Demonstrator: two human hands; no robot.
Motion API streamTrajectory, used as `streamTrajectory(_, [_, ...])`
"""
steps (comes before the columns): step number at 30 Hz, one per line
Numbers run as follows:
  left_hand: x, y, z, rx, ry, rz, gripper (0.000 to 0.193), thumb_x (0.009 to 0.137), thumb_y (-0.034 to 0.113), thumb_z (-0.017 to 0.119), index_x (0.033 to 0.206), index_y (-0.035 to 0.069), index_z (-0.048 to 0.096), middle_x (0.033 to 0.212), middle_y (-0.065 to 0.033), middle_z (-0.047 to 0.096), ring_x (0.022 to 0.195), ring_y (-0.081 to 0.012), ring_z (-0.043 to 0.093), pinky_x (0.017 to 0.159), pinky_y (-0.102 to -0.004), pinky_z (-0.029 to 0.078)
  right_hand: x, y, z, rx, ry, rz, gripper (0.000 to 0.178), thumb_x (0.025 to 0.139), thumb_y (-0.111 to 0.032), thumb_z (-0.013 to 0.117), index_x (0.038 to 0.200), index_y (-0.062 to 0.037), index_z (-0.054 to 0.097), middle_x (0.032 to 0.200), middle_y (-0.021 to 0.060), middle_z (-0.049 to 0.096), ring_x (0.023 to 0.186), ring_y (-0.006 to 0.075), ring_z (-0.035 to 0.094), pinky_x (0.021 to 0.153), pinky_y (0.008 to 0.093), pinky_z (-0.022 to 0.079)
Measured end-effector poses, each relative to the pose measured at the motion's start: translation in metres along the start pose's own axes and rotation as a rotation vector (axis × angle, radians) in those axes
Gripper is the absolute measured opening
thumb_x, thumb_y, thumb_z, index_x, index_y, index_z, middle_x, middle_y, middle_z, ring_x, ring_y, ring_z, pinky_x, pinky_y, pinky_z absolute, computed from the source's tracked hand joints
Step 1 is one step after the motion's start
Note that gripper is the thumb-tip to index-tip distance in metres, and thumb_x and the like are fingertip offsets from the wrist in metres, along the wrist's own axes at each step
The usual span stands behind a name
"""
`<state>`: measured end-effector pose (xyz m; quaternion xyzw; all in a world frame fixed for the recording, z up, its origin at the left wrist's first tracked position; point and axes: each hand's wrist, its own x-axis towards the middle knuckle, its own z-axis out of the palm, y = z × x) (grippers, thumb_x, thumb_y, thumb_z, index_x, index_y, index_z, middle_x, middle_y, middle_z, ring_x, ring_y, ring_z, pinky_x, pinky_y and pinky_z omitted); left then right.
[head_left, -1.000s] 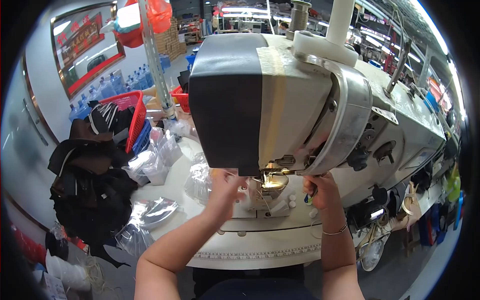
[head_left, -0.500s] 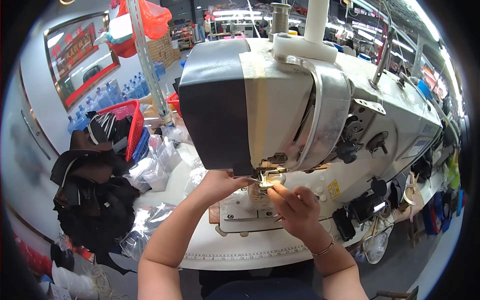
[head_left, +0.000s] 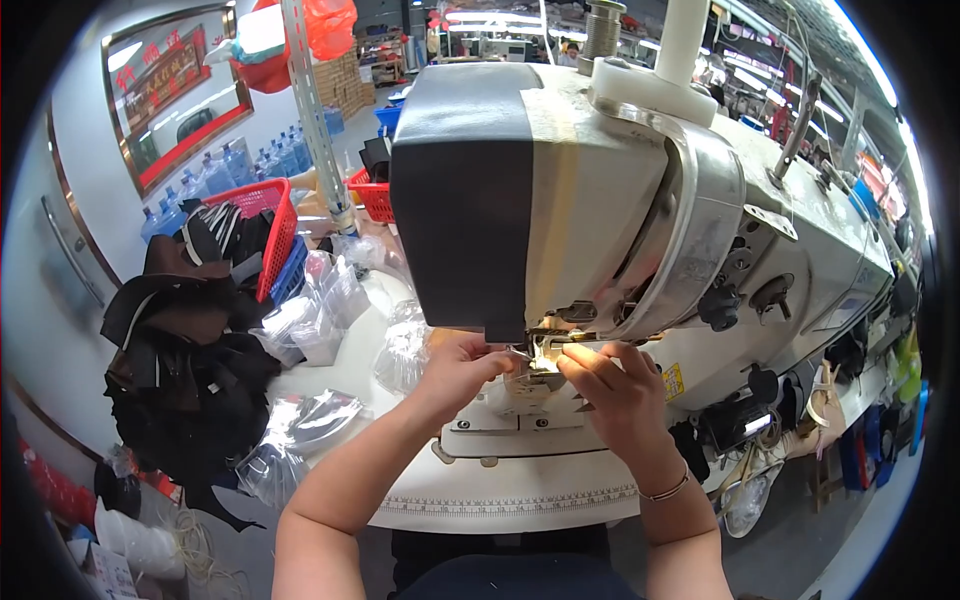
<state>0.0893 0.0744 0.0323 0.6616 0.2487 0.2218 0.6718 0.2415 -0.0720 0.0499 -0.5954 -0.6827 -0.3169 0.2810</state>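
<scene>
**Both hands at the needle area of the sewing machine**

Under the head of the large grey-and-cream industrial sewing machine (head_left: 560, 190), both hands meet at the needle area (head_left: 540, 350). Left hand (head_left: 455, 370) comes in from the lower left, fingers curled, thumb and forefinger pinched close together beside the needle; what sits between them is too small to make out, possibly a thread. Right hand (head_left: 615, 385) comes in from the lower right, fingers extended toward the same spot, index fingertip nearly touching the left hand's; whether it grips anything cannot be told from this view. A thin bracelet (head_left: 665, 492) circles the right wrist.

Needle area sits directly above the cream machine bed (head_left: 520, 435), which rests on the white table (head_left: 500, 505) with a printed ruler strip along its near edge.

Left of the machine: crumpled clear plastic bags (head_left: 320, 310) lie on the table, more of them hanging off the edge lower down. Further left, a heap of dark brown and black fabric pieces (head_left: 180, 370) is piled next to a red plastic basket (head_left: 262, 220). Water bottles with blue caps (head_left: 250, 160) stand well behind, against the wall.
</scene>
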Motion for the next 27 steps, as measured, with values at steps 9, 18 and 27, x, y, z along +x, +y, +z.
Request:
streamTrajectory(9, [0.0, -0.022, 0.017, -0.14, 0.097, 0.136, 0.012, 0.08, 0.015, 0.059, 0.078, 0.003, 0.06, 0.07, 0.0011, 0.058, 0.065, -0.0054, 0.047, 0.061, -0.0203, 0.037, 0.001, 0.016, 0.006, 0.018, -0.073, 0.026, 0.033, 0.06, 0.004, 0.058, 0.087, -0.0139, 0.065, 0.082, 0.0017, 0.065, 0.074, 0.0217, 0.06, 0.063, 0.0325, 0.048])
streamTrajectory(18, [0.0, -0.008, -0.003, 0.476, 0.488, 0.692, 0.02, 0.077, 0.018, 0.066, 0.089, 0.002, 0.061, 0.075, -0.0108, 0.061, 0.066, -0.0191, 0.06, 0.06, -0.0307, 0.045, -0.005, 0.044, 0.026, 0.063, -0.163, 0.027, 0.038, 0.06, 0.0, 0.061, 0.094, -0.0157, 0.064, 0.074, 0.0036, 0.062, 0.073, 0.0201, 0.06, 0.061, 0.0325, 0.046])
streamTrajectory(27, [0.017, 0.006, -0.022, 0.174, -0.187, -0.042, 0.035, 0.08, 0.014, 0.064, 0.114, 0.009, 0.056, 0.083, -0.0037, 0.064, 0.082, -0.0116, 0.06, 0.071, -0.0233, 0.046, -0.031, -0.003, 0.028, 0.05, 0.113, -0.154, 0.047, 0.064, -0.008, 0.067, 0.11, -0.019, 0.062, 0.118, 0.0087, 0.055, 0.102, 0.0203, 0.053, 0.086, 0.0312, 0.047])
